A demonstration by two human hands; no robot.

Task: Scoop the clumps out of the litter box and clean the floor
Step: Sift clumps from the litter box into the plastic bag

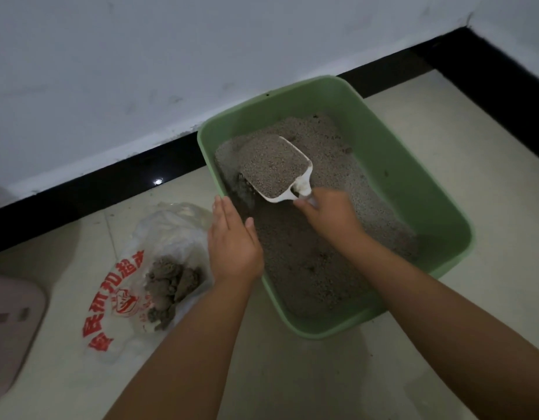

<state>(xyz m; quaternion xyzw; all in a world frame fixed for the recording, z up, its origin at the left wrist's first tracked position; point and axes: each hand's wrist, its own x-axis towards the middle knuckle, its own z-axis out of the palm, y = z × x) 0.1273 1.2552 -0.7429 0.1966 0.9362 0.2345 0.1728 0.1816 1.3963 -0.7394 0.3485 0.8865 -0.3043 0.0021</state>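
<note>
I see my right hand (329, 215) gripping a white plastic scoop (279, 169) heaped with grainy litter above the green box (392, 165); my left hand (232, 241) flat-fingered on its rim; grey clumps (171, 283) in a crinkled bag (159, 237)

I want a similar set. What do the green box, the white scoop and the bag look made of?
Litter box: likely moulded plastic, matte green, with a rounded rim. Scoop: apparently rigid white plastic, smooth. Bag: thin translucent plastic film, crinkled, with red print.

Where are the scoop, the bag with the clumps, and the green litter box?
scoop (276, 166): head view, on the litter heaped in its bowl.
plastic bag (122, 301): head view, on its red-printed side.
litter box (392, 165): head view, on its inner right wall.
</note>
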